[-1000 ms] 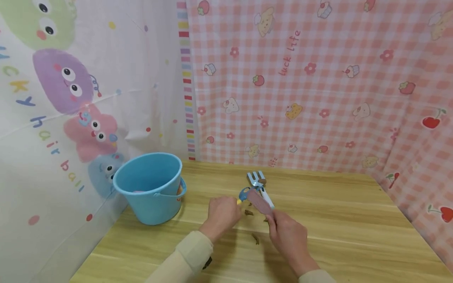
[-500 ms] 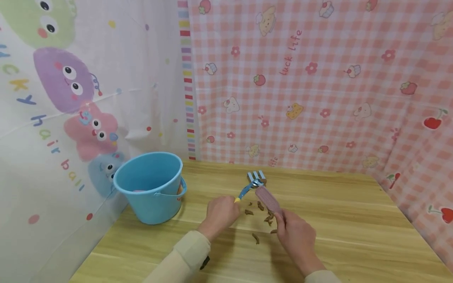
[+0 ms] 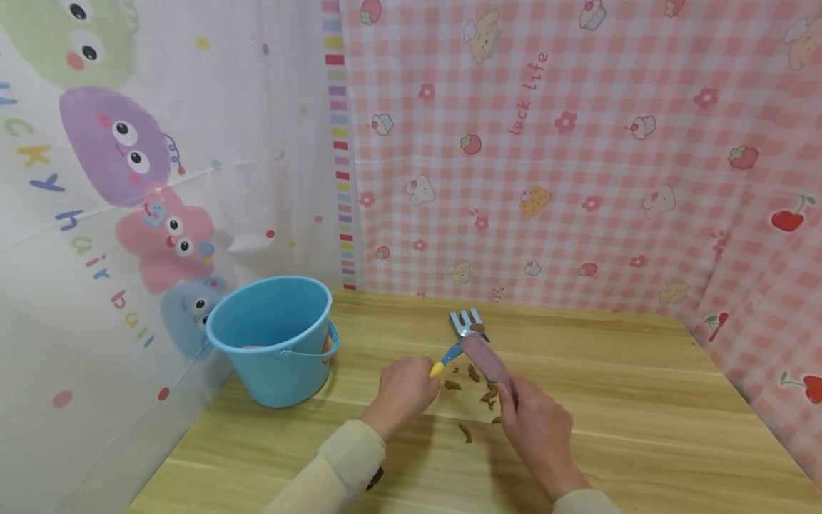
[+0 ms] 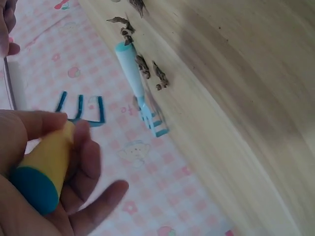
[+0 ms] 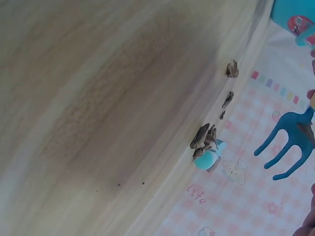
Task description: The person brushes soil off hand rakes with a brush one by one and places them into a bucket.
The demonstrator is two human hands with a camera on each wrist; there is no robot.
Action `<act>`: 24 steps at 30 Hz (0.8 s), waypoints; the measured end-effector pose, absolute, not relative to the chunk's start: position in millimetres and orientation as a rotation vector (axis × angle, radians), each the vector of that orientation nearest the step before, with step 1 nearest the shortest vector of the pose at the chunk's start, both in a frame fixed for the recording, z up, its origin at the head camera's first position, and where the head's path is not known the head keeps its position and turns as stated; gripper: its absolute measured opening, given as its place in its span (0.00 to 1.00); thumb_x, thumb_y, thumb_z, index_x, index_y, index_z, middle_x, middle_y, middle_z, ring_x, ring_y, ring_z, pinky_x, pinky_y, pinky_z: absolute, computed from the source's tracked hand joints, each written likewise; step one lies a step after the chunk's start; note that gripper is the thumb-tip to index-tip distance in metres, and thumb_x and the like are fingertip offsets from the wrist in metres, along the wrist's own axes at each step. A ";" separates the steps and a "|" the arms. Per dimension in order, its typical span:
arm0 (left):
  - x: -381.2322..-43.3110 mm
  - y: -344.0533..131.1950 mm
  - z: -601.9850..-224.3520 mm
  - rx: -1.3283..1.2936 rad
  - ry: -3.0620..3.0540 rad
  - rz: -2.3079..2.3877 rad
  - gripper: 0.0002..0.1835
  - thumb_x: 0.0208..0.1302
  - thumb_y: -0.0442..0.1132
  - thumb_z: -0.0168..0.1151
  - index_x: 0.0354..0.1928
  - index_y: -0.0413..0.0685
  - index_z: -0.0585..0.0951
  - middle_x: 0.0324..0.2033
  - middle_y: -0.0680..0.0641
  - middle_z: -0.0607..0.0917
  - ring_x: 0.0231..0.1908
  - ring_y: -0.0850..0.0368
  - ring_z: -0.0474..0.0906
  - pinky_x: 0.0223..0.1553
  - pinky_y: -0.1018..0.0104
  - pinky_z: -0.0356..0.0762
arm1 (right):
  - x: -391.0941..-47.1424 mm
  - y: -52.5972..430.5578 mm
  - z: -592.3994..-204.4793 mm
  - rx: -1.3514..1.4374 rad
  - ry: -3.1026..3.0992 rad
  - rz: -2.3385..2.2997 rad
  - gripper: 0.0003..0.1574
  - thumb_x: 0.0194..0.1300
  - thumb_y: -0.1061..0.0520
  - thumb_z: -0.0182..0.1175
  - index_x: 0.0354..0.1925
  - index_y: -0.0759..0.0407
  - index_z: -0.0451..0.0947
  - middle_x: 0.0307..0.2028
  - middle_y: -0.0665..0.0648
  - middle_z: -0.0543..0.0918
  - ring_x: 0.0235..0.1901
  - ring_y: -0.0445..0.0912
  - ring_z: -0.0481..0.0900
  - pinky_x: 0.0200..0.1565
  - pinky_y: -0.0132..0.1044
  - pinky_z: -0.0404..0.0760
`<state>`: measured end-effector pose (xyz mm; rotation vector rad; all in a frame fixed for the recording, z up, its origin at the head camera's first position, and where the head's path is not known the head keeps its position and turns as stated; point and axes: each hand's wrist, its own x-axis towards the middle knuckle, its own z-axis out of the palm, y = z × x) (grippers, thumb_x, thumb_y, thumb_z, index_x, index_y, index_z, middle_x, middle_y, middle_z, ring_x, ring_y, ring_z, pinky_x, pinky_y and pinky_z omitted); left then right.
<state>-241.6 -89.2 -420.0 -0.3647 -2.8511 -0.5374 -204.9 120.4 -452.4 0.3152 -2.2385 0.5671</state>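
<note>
My left hand (image 3: pixel 406 394) grips a small rake by its yellow handle (image 3: pixel 437 369); the blue three-tined head (image 5: pixel 290 140) shows in the right wrist view, a brown patch on it. My right hand (image 3: pixel 538 428) holds a mauve paddle-shaped tool (image 3: pixel 486 359) with a dotted face, its far end overlapping the rake head in the head view. Behind them a light blue fork (image 3: pixel 465 323) lies on the table, a brown lump (image 3: pixel 477 328) by its tines. Several dry brown pieces (image 3: pixel 452 385) are scattered between the hands and nearby.
A light blue bucket (image 3: pixel 272 371) with a side handle stands on the left of the wooden table (image 3: pixel 642 414); something pink shows inside. Checked pink cloth (image 3: pixel 514 178) hangs behind and to the right. White printed cloth (image 3: pixel 276 178) hangs on the left.
The mauve tool has shifted right with my right hand since a second ago, uncovering brown pieces. The rake head has turned in my left hand. Bucket and fork stay put.
</note>
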 end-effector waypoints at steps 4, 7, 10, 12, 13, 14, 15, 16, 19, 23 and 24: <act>-238.1 -83.5 -418.5 -0.341 -2.840 -0.301 0.15 0.64 0.42 0.60 0.19 0.50 0.73 0.13 0.53 0.69 0.15 0.59 0.65 0.15 0.64 0.65 | -205.2 114.4 -456.0 0.429 -2.196 0.482 0.09 0.59 0.56 0.70 0.33 0.59 0.81 0.22 0.53 0.82 0.13 0.45 0.75 0.12 0.37 0.66; -235.9 -80.2 -417.9 -0.351 -2.823 -0.230 0.17 0.64 0.43 0.60 0.17 0.51 0.71 0.12 0.54 0.68 0.14 0.60 0.64 0.15 0.65 0.64 | -204.9 111.4 -459.7 0.475 -2.182 0.412 0.11 0.57 0.56 0.70 0.32 0.59 0.79 0.23 0.55 0.83 0.14 0.47 0.76 0.12 0.38 0.65; -234.8 -79.1 -418.1 -0.365 -2.800 -0.228 0.18 0.64 0.42 0.60 0.17 0.52 0.70 0.12 0.54 0.68 0.13 0.60 0.64 0.14 0.66 0.64 | -204.3 111.4 -462.3 0.466 -2.199 0.374 0.12 0.57 0.55 0.71 0.34 0.59 0.78 0.25 0.56 0.83 0.16 0.50 0.78 0.12 0.40 0.67; -234.7 -79.8 -418.5 -0.370 -2.789 -0.238 0.18 0.64 0.41 0.60 0.17 0.51 0.70 0.12 0.54 0.68 0.13 0.61 0.64 0.14 0.66 0.64 | -204.3 112.4 -463.2 0.454 -2.205 0.366 0.12 0.56 0.55 0.71 0.34 0.59 0.78 0.25 0.56 0.83 0.16 0.50 0.77 0.13 0.41 0.67; -234.8 -80.1 -418.5 -0.372 -2.786 -0.238 0.18 0.64 0.41 0.60 0.17 0.51 0.70 0.12 0.54 0.68 0.13 0.61 0.64 0.14 0.66 0.64 | -204.4 113.0 -463.3 0.453 -2.202 0.365 0.12 0.56 0.55 0.71 0.34 0.58 0.79 0.24 0.55 0.83 0.16 0.50 0.78 0.13 0.41 0.67; -234.8 -80.4 -418.5 -0.376 -2.781 -0.233 0.18 0.64 0.41 0.60 0.16 0.51 0.70 0.11 0.54 0.68 0.13 0.61 0.64 0.14 0.66 0.65 | -204.5 113.7 -463.4 0.452 -2.198 0.364 0.12 0.56 0.55 0.71 0.34 0.58 0.79 0.24 0.55 0.83 0.16 0.50 0.77 0.13 0.40 0.67; -235.0 -80.6 -418.6 -0.380 -2.783 -0.230 0.17 0.64 0.41 0.60 0.17 0.51 0.70 0.12 0.54 0.68 0.13 0.61 0.64 0.14 0.66 0.64 | -204.6 114.3 -463.2 0.452 -2.191 0.369 0.12 0.56 0.55 0.71 0.33 0.58 0.79 0.23 0.55 0.83 0.15 0.49 0.77 0.13 0.40 0.67; -235.2 -80.7 -418.6 -0.383 -2.788 -0.229 0.17 0.64 0.41 0.60 0.17 0.51 0.70 0.12 0.54 0.68 0.13 0.61 0.64 0.14 0.66 0.64 | -204.6 114.8 -462.7 0.448 -2.186 0.381 0.11 0.57 0.55 0.71 0.33 0.57 0.79 0.23 0.54 0.82 0.14 0.48 0.76 0.13 0.39 0.66; -235.3 -81.2 -419.1 -0.403 -2.791 -0.199 0.17 0.66 0.42 0.59 0.18 0.50 0.72 0.11 0.54 0.68 0.13 0.62 0.63 0.13 0.67 0.63 | -204.2 116.7 -460.6 0.394 -2.165 0.449 0.09 0.57 0.55 0.71 0.33 0.58 0.81 0.21 0.53 0.82 0.13 0.46 0.75 0.12 0.38 0.65; -234.9 -82.1 -419.6 -0.424 -2.796 -0.163 0.17 0.68 0.43 0.58 0.19 0.50 0.73 0.12 0.54 0.68 0.13 0.62 0.62 0.13 0.67 0.62 | -204.2 118.5 -456.9 0.304 -2.149 0.557 0.10 0.57 0.57 0.70 0.35 0.61 0.83 0.21 0.54 0.82 0.13 0.45 0.75 0.12 0.39 0.64; -234.9 -82.5 -419.8 -0.427 -2.796 -0.156 0.17 0.68 0.43 0.58 0.19 0.50 0.73 0.12 0.54 0.68 0.13 0.62 0.63 0.13 0.67 0.63 | -204.6 118.5 -456.3 0.302 -2.152 0.568 0.10 0.58 0.57 0.70 0.35 0.61 0.83 0.21 0.55 0.83 0.13 0.45 0.75 0.12 0.39 0.65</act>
